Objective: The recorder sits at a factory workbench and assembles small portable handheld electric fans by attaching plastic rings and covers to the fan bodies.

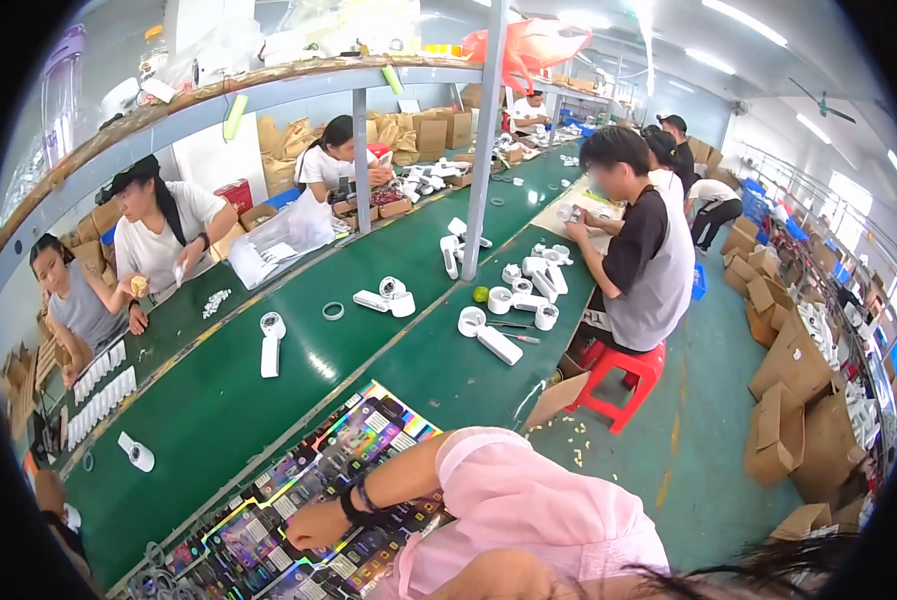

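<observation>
My right hand [318, 525], with dark bands at the wrist, reaches from a pink sleeve [488, 455] down onto dark printed packages [368, 440]. Its fingers look curled, and what they may hold is hidden. The packages have white labels and shiny rainbow-coloured parts, and cover the near table edge in close rows. My left hand is out of the picture; bare skin that may be my left arm [493, 578] shows at the lower edge. A grey coiled bundle [153, 575] lies by the packages' near-left end.
Handheld white fans [271, 345] and fan parts [498, 345] lie about the green table [218, 430], with a grey ring [333, 311] and a small green fruit [480, 294]. A post [488, 140] stands mid-table. Co-workers sit around; a red stool [618, 385] and cardboard boxes [773, 430] stand rightward.
</observation>
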`<state>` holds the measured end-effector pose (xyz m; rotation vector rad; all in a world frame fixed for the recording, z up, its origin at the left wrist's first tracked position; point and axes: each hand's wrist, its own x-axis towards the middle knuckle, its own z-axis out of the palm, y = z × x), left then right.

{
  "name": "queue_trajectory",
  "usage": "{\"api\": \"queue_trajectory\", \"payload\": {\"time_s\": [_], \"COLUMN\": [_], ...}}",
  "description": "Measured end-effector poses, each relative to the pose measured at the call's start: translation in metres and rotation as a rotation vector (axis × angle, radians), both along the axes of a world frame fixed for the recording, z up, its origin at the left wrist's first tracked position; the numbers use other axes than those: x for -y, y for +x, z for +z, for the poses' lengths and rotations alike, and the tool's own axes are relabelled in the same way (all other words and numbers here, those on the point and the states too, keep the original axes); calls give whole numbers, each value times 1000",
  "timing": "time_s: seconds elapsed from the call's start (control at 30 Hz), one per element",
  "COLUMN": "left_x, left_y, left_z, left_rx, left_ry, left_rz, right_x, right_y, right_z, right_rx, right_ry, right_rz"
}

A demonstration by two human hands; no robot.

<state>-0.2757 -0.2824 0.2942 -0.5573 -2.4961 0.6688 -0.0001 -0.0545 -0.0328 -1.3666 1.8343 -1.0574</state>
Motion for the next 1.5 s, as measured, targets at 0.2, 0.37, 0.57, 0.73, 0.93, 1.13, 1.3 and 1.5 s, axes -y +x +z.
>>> {"api": "queue_trajectory", "payload": {"time_s": [0.2, 0.37, 0.57, 0.73, 0.93, 1.13, 1.3, 1.5], "left_x": [0, 134, 509, 477, 511, 550, 523, 477], "left_y": [2, 14, 238, 137, 87, 64, 41, 74], "left_z": [22, -27, -147, -199, -286, -367, -350, -303], "left_rx": [-1, 95, 254, 100, -120, -8, 76, 247], "left_ry": [-102, -159, -73, 588, 771, 674, 690, 647], "left_rz": [-45, 126, 868, 977, 1158, 1277, 1379, 1187], "right_x": [-61, -52, -40, -35, -37, -33, 12, 64], "right_y": [-4, -7, -1, -3, -13, -20, -59, -79], "right_z": [-17, -16, 19, 16, -2, -22, -80, -87], "right_rx": [-795, -842, -726, -691, -877, -719, -672, -672], "right_ry": [-146, -99, 264, 507, 490, 310, 145, 0], "right_rz": [176, 259, 307, 299, 438, 333, 447, 541]}}
